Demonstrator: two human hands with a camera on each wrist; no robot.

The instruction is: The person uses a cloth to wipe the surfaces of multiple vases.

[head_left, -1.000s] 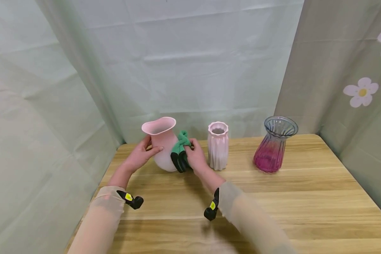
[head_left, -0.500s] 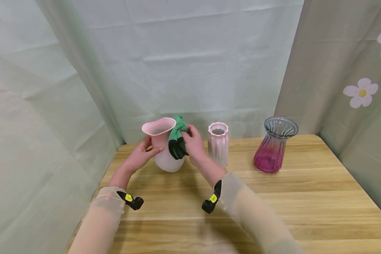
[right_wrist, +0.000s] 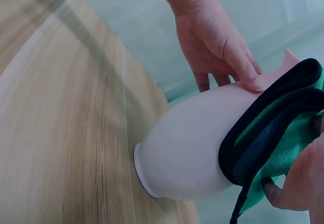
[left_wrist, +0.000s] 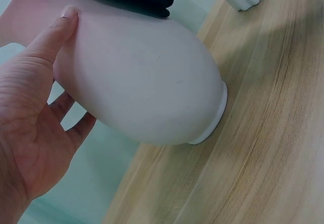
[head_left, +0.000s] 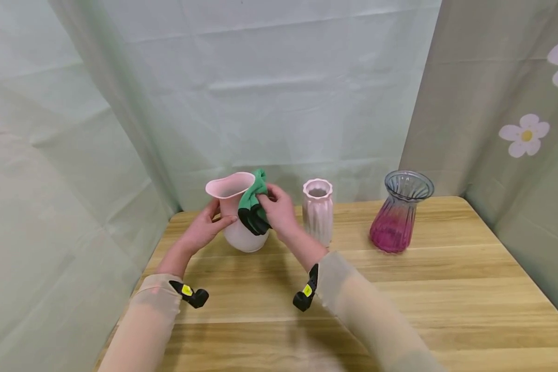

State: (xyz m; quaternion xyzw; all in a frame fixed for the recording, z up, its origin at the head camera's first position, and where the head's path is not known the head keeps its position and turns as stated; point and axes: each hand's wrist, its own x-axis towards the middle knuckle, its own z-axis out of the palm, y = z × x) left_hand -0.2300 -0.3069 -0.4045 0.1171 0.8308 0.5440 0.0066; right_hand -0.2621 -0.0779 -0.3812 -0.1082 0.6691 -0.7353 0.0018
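Note:
A pale pink vase (head_left: 242, 238) with a flared rim stands at the back left of the wooden table (head_left: 400, 289). My left hand (head_left: 204, 227) grips its left side, thumb across the front and fingers behind. In the left wrist view the thumb lies on the vase (left_wrist: 147, 82). My right hand (head_left: 279, 212) holds a folded green cloth with a black edge (head_left: 252, 206) and presses it against the vase's neck just under the rim. The right wrist view shows the cloth (right_wrist: 273, 143) draped over the vase (right_wrist: 187, 153) and my left hand (right_wrist: 212, 46) behind it.
A ribbed pale pink vase (head_left: 318, 209) stands just right of my right hand. Farther right is a ribbed glass vase (head_left: 397, 217), pink at the bottom. Green fabric walls close in the back and sides. Bare tabletop lies in front.
My right hand has carried the cloth up the vase's right side, from its lower body to the neck near the rim. The left hand has kept its grip.

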